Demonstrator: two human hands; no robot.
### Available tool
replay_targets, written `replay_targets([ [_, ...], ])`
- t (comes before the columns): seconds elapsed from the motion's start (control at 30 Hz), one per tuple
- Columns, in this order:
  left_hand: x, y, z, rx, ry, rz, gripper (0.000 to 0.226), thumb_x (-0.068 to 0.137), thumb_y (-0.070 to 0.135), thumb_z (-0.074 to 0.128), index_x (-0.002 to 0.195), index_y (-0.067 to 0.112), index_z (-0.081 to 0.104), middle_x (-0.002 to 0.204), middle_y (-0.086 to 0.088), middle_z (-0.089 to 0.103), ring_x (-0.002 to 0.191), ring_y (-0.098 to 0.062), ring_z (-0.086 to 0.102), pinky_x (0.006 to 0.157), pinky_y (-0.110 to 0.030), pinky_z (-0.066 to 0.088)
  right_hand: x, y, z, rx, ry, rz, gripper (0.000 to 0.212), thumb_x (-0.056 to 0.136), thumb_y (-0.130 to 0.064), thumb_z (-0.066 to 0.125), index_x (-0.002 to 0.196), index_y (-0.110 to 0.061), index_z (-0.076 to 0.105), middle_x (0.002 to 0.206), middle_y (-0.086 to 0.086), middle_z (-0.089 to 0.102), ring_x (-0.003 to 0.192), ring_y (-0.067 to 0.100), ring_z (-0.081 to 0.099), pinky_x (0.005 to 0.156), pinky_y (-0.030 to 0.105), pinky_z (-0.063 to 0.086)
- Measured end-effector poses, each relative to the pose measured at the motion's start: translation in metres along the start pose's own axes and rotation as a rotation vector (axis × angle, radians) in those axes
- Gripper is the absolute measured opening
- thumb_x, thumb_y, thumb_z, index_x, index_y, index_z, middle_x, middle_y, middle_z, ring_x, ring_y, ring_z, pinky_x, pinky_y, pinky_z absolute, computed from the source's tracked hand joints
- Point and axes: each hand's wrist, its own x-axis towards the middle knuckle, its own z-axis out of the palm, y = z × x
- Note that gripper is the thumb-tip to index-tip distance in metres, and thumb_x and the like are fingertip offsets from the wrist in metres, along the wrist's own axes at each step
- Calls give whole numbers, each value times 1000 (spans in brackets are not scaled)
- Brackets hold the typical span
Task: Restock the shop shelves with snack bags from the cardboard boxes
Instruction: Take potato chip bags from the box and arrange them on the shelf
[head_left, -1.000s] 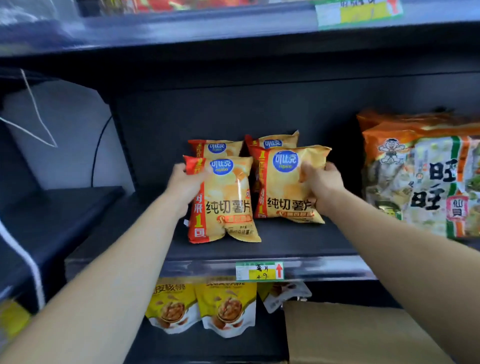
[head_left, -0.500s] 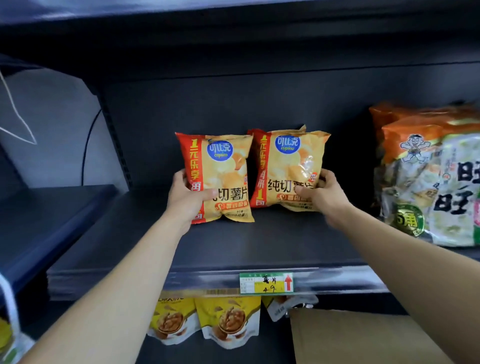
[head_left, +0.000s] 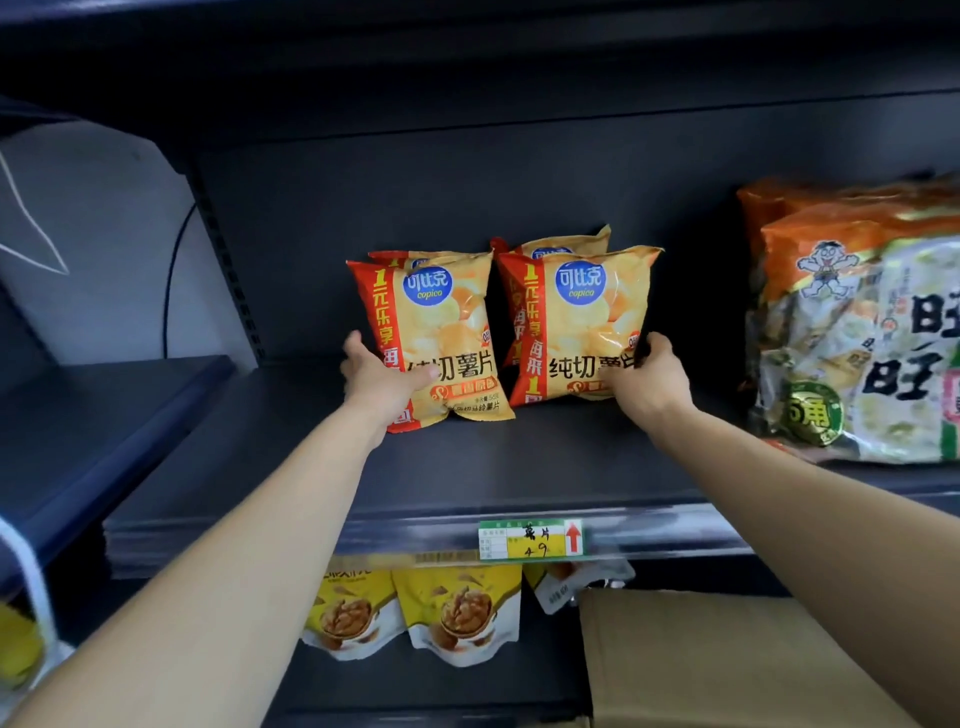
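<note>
Two yellow-and-red chip bags stand upright side by side on the dark shelf (head_left: 467, 467). My left hand (head_left: 384, 382) grips the lower left corner of the left chip bag (head_left: 441, 322), thumb across its front. My right hand (head_left: 644, 384) grips the lower right corner of the right chip bag (head_left: 576, 322). Behind each front bag the top of another chip bag (head_left: 566, 244) of the same kind peeks out. A cardboard box (head_left: 727, 660) sits below at the lower right.
Large orange-and-green rice cracker bags (head_left: 857, 332) fill the shelf's right end. A price tag (head_left: 530, 539) is clipped to the shelf's front rail. Yellow walnut snack pouches (head_left: 457, 613) hang on the level below. A lower dark shelf (head_left: 93, 415) juts out at left.
Both hands slid from the bags' upper sides down to their lower corners. The two front bags moved back and now stand upright against the bags behind. The camera moved closer.
</note>
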Motion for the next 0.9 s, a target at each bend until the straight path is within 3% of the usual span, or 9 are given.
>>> replay_targets([
  [0.1,-19,4,1,96,126,40,97,76,25,79,148,18,15,148,-10,27,135,-29,33,107,-49,37,-11,0,-8,-84,33,-21,67,90,-19,59,147,-13,25,144,13,38,133,34,32,108,45,33],
  [0.27,-68,20,14,195,196,188,64,82,24,71,133,15,33,138,-6,32,128,-25,34,105,-45,38,-37,8,-24,-81,6,-109,58,92,-19,56,144,-13,32,142,12,41,130,33,38,105,44,38],
  [0.4,-121,22,39,181,60,332,43,86,17,66,124,16,46,127,-1,41,121,-18,43,103,-32,40,-65,18,-48,-66,-31,-154,50,93,-18,56,140,-11,40,135,10,49,123,27,47,101,36,41],
  [0.53,-183,10,76,188,-229,434,22,88,11,62,109,16,58,112,0,54,95,-9,50,85,-20,41,-101,50,-78,-84,-6,-192,30,93,-14,54,123,-11,55,101,2,57,94,18,55,81,27,44],
  [0.6,-205,1,96,243,-366,436,16,88,9,62,102,17,60,107,-1,58,90,-9,52,81,-20,42,-115,69,-93,-137,6,-202,27,93,-15,54,120,-12,57,96,0,56,88,15,53,75,22,38],
  [0.67,-219,-7,112,264,-462,391,15,87,8,62,97,19,58,107,-2,60,94,-12,56,86,-25,46,-123,84,-106,-152,-36,-210,28,94,-16,54,121,-13,56,96,-1,55,88,15,53,76,26,41],
  [0.77,-226,-13,126,284,-473,321,17,87,8,62,100,19,58,108,-1,60,100,-15,58,84,-25,45,-126,90,-116,-171,-140,-270,31,94,-18,56,125,-14,55,96,-3,57,89,16,54,78,27,43],
  [0.9,-226,-14,121,272,-442,287,16,88,10,63,102,18,61,106,0,60,97,-14,56,82,-23,42,-122,83,-117,-161,-158,-292,31,95,-21,56,125,-16,55,98,-3,57,90,14,53,77,22,38],
])
